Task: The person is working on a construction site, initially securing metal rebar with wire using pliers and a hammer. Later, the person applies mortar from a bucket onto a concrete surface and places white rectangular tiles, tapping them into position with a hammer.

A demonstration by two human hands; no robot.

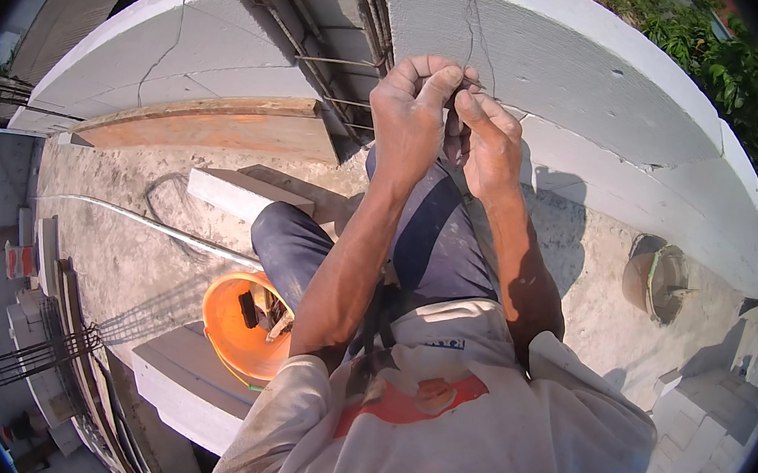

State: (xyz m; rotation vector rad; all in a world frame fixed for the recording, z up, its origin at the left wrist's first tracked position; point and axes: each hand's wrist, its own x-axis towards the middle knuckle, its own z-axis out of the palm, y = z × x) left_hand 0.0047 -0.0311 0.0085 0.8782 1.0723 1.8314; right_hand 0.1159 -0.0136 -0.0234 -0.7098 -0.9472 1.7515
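Both my hands are raised close together in front of the pale block wall (551,62). My left hand (413,103) is closed, thumb pressed against the bent fingers. Beside it, my right hand (490,142) is closed in a pinch too, its fingertips almost touching the left ones. A thin dark wire (470,22) hangs over the wall's top and runs down to my fingers; its end is hidden there. Whether it is metal or string is hard to make out. Vertical steel rebar (361,16) with cross ties stands just left of my hands, in a gap between wall sections.
An orange bucket (228,331) with tools inside stands at my left on pale blocks (174,372). Nearer the wall lie a loose block (233,193) and a wooden board (216,130). A pale hose (143,221) crosses the floor. To the right, a dirty bucket (640,275) stands.
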